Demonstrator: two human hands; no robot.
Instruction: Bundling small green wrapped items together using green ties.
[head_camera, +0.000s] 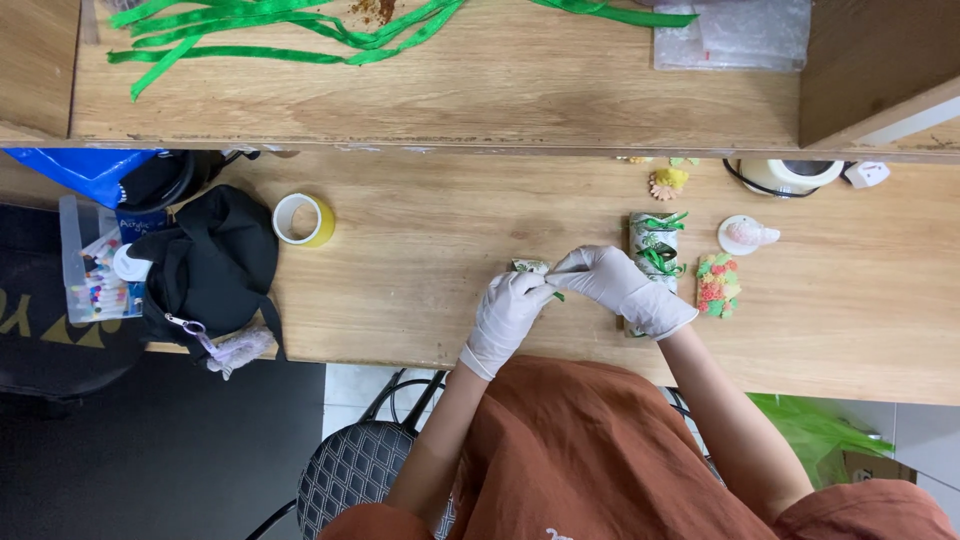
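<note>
Left hand (508, 312) and right hand (612, 283), both gloved, pinched shut on one small wrapped packet (530, 267), held just above the bench (420, 260) for easy folding.

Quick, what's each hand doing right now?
Left hand: closed, pinching the small wrapped piece.
Right hand: closed on the same piece.

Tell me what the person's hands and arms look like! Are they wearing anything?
Both hands wear thin white gloves that fit snugly and end in a cuff at the wrist: the left hand and the right hand. Past the gloves the forearms are bare, with no sleeves reaching down. No watch, bracelet or ring shows. Nearer the body, loose rust-orange clothing covers the person.
</note>
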